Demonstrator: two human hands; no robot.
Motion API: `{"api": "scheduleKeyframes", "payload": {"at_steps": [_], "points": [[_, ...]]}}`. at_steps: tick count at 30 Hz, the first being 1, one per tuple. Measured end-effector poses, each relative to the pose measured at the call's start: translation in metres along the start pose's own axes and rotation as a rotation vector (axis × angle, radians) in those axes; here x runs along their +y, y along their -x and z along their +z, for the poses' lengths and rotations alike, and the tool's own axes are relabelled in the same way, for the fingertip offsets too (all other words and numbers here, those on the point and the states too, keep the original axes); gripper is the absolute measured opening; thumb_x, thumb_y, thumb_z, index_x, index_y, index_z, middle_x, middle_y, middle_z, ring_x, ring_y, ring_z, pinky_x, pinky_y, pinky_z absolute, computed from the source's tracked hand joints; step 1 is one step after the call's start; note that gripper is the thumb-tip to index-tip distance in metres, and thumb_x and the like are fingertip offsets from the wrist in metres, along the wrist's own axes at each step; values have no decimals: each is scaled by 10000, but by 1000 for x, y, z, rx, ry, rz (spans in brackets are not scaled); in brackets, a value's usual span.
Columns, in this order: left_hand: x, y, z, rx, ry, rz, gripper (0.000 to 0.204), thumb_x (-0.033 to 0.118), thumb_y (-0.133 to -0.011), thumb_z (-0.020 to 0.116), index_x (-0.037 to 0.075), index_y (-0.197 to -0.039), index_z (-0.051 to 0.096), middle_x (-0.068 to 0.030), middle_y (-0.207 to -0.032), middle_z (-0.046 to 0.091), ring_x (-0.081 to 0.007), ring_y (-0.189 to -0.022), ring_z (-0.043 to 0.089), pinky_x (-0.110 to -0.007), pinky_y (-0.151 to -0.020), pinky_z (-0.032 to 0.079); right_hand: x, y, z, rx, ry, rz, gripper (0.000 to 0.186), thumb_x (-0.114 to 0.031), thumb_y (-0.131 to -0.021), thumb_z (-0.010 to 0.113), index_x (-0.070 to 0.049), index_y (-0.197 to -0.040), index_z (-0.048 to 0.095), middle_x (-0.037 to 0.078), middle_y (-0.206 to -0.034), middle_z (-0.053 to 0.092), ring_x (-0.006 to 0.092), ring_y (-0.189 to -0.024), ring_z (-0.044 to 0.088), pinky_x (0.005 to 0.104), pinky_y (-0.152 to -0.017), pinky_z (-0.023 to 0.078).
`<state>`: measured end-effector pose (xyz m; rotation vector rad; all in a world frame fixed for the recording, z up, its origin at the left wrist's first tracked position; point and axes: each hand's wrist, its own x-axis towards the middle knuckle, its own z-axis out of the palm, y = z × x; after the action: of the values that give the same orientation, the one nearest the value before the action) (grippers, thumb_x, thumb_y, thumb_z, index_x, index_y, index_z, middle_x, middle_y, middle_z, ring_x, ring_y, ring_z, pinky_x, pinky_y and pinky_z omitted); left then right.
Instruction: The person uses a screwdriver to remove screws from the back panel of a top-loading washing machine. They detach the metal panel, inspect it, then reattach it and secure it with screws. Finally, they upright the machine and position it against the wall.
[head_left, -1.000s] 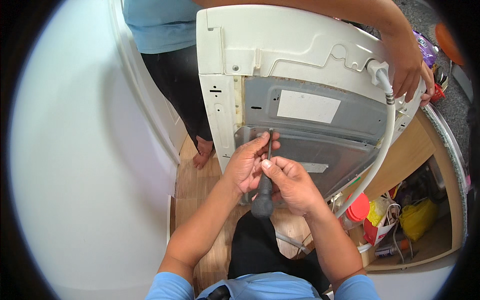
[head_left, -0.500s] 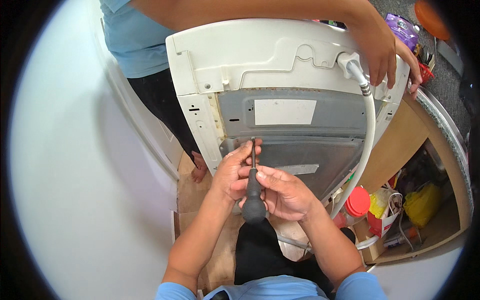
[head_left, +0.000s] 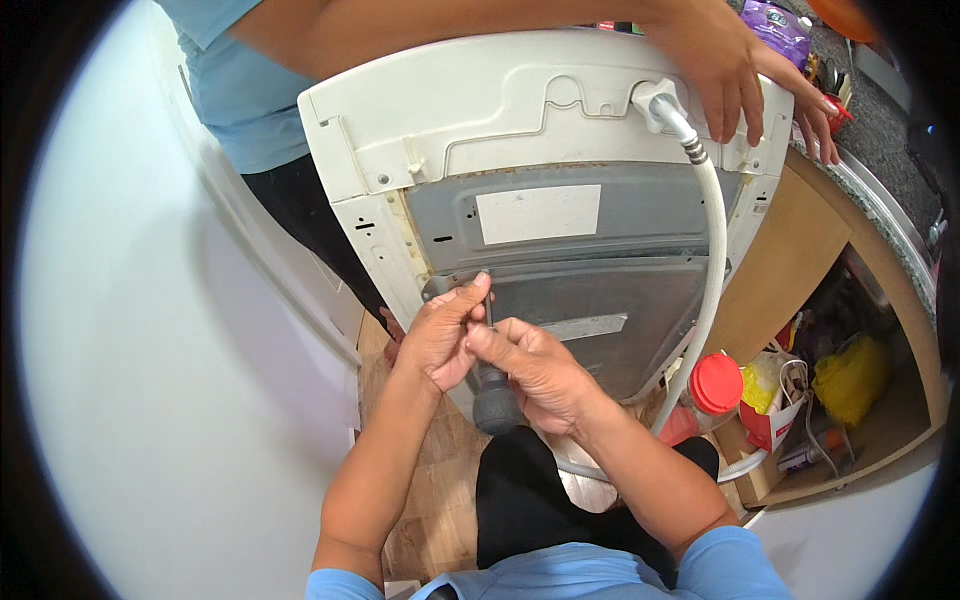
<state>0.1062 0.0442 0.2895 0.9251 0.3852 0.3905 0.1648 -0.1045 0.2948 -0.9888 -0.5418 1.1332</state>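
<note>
- We are holding dark grey bulb-handled screwdriver [head_left: 496, 402] between our two hands, before grey metal back panel [head_left: 590, 294]
- Left hand [head_left: 442, 340] is pinching its thin shaft near tip, seemingly for guiding at panel's upper edge
- Right hand [head_left: 543, 372] is closing fingers around handle's neck, probably for turning
- Co-worker's hand [head_left: 722, 82] is resting on white plastic appliance top [head_left: 470, 95], perhaps for steadying

Light-blue fabric shirt [head_left: 575, 575], plain black cloth trousers [head_left: 515, 485]
Both short sleeves [head_left: 728, 568] match the shirt's light blue and leave the forearms [head_left: 645, 462] bare.
</note>
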Motion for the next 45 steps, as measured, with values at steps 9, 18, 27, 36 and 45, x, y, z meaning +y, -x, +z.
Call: {"api": "scheduleKeyframes", "payload": {"at_steps": [9,18,27,36,45], "points": [[5,-5,-12,-301,89,-212,242,293,-947,664,55,-987,637,-10,-725,629,-99,-538,582,-258,-458,505,-3,-8,-3,-38,-3,-15,546,-562,-965,536,-22,-1031,587,37,-843,585,94,-622,575,240,-528,494],[0,1,-1,-88,138,-182,305,320,-954,653,38,-1070,648,-27,-841,668,-132,-693,648,-250,-595,567,-9,-7,-18,-287,-327,117,401,-314,-944,665,-10,-1189,574,106,-1034,671,196,-854,685,315,-698,585],[4,-9,-19,-196,169,-212,197,242,-942,676,48,-975,661,-17,-804,668,-90,-635,619,-238,-510,530,-18,-9,-10,-165,-259,125,338,-360,-965,633,-37,-1065,633,18,-842,642,86,-685,612,188,-455,396],[3,0,29,159,74,-139,291,291,-945,674,20,-1048,649,-25,-798,655,-81,-502,554,-206,-425,462,0,-33,-29,-127,-289,118,224,-301,-965,638,-85,-1020,660,25,-906,676,71,-809,637,187,-468,424],[8,-4,7,-90,61,-174,329,329,-926,696,28,-1051,651,-34,-821,655,-122,-705,622,-280,-603,534,-11,-28,-29,-167,-234,147,282,-358,-952,657,-79,-990,635,-36,-809,592,48,-656,533,192,-449,382]]}}
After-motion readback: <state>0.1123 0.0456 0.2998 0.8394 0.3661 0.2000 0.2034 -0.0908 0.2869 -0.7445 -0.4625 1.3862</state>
